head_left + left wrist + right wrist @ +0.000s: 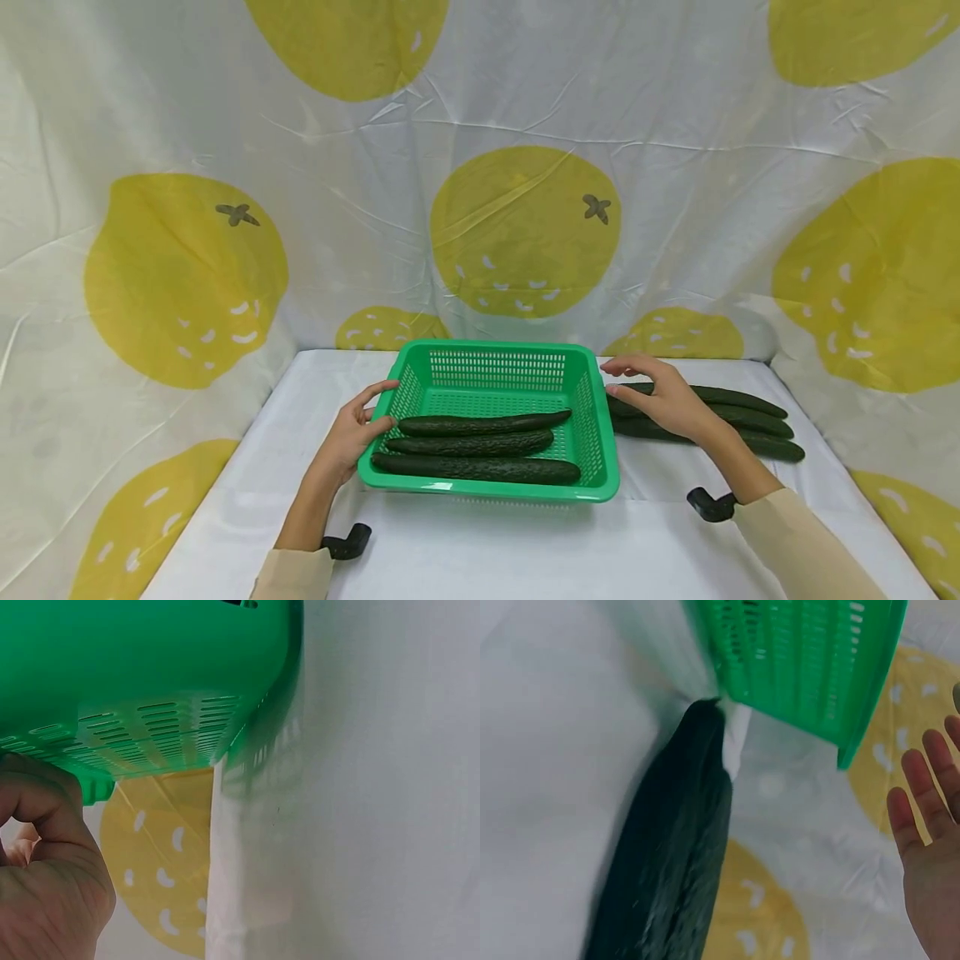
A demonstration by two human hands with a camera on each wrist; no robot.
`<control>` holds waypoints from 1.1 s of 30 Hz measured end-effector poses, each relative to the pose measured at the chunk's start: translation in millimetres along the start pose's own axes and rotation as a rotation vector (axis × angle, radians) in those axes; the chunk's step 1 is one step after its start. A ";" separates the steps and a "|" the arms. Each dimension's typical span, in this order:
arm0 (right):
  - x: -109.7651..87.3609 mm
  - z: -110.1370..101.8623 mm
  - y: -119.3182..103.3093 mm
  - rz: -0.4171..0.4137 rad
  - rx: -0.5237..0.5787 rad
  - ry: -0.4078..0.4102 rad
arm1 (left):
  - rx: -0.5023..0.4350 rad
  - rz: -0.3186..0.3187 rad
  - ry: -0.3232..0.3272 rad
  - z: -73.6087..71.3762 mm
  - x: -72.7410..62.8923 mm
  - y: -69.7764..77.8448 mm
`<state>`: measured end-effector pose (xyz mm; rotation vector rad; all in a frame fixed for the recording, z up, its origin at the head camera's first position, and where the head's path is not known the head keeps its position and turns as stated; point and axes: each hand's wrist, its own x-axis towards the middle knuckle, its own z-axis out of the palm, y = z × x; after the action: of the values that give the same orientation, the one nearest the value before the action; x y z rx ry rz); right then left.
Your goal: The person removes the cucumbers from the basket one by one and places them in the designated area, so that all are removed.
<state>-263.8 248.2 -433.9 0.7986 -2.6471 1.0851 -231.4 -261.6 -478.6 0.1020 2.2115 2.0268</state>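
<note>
A green plastic basket [491, 493] stands in the middle of the table, with three dark green cucumbers [480, 468] lying side by side in its near half. My left hand [347, 435] grips the basket's left rim, thumb on the near part and fingers farther back. The left wrist view has this hand [52, 862] with bent fingers beneath the slotted basket wall [150, 667]. To the right of the basket, my right hand [660, 398] hovers over more cucumbers [750, 421], its fingers apart and holding nothing. Extended fingers [922, 787] show in the right wrist view, off the basket's edge.
A white cloth covers the table [487, 550]. Behind and at both sides hangs a pale curtain [675, 250] printed with yellow lemons. The cucumbers outside the basket lie lengthwise towards the table's right side, their left ends close to the basket wall [802, 667].
</note>
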 end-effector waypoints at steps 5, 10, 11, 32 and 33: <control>19.9 11.1 -17.4 -0.063 0.050 -0.058 | -0.008 0.007 -0.005 -1.0 0.1 -1.6; 36.6 23.8 -29.4 -0.135 0.112 -0.110 | -0.003 0.007 -0.004 -1.0 1.2 -3.8; 39.1 26.5 -31.2 -0.136 0.120 -0.121 | -0.003 0.007 -0.003 -0.9 1.2 -3.8; 70.4 83.1 -53.0 -0.144 0.069 -0.354 | 0.028 0.015 0.005 -0.4 -0.6 -2.6; 71.8 84.5 -54.6 -0.137 0.069 -0.365 | 0.030 0.016 0.007 0.0 -0.6 -2.4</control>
<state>-291.3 127.7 -437.0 1.2830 -2.7979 1.0890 -230.7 -261.9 -480.9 0.1168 2.2526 2.0063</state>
